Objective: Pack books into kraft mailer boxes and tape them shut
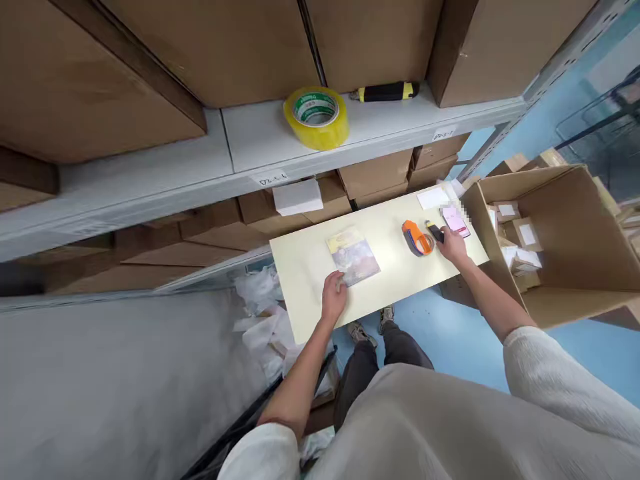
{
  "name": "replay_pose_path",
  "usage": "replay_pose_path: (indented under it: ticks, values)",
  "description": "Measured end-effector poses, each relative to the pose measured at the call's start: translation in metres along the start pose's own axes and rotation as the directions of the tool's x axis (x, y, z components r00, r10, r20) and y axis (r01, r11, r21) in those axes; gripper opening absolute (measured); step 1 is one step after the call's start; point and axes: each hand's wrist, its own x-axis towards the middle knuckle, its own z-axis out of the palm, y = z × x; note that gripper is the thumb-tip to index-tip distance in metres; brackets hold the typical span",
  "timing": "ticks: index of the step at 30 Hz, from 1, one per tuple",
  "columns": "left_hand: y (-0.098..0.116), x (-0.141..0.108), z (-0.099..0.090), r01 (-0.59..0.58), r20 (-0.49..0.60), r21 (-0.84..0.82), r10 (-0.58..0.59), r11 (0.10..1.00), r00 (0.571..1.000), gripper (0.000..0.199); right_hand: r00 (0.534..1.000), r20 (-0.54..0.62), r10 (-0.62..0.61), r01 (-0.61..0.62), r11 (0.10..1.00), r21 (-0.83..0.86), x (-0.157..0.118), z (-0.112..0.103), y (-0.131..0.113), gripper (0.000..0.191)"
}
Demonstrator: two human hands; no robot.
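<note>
Left fingers [340,283] touch packet edge [347,279]; right fingers [444,241] grip black handle [435,233].

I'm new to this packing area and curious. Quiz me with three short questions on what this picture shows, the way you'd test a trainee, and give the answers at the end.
1. Multiple choice: what is the left hand touching?
A) a printed flat packet
B) a pink card
C) a pair of scissors

2. True or false: the roll of yellow tape sits on the metal shelf, above the pale board.

3. Fill in the blank: the orange tape dispenser lies closest to the ____ hand.

Key: 1 A; 2 true; 3 right, the right hand.
</note>
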Motion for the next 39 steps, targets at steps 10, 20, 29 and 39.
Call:
replay_pose_path:
  ticks: [10,20,29,39]
  values:
    - [-0.005,-0.002,-0.031,-0.067,-0.046,0.164,0.076,0.984,0.996,0.040,1.000,-0.020,0.004,0.011,0.722,0.692,-0.024,-0.035,-0.067,0.048]
    - [-0.033,-0.030,-0.065,0.034,0.071,0.392,-0.067,0.919,0.995,0.053,0.889,0.275,-0.365,-0.045,0.530,0.847,-0.083,0.049,-0.218,0.045]
    - [-0.045,-0.040,-0.080,-0.146,0.236,0.437,0.044,0.888,0.971,0.059,0.933,0.277,-0.231,-0.022,0.731,0.682,-0.115,0.088,-0.292,0.033]
    - [-0.045,-0.043,-0.085,-0.221,0.282,0.447,0.099,0.867,0.954,0.064,0.969,0.159,-0.190,0.123,0.926,0.358,-0.095,0.117,-0.360,0.028]
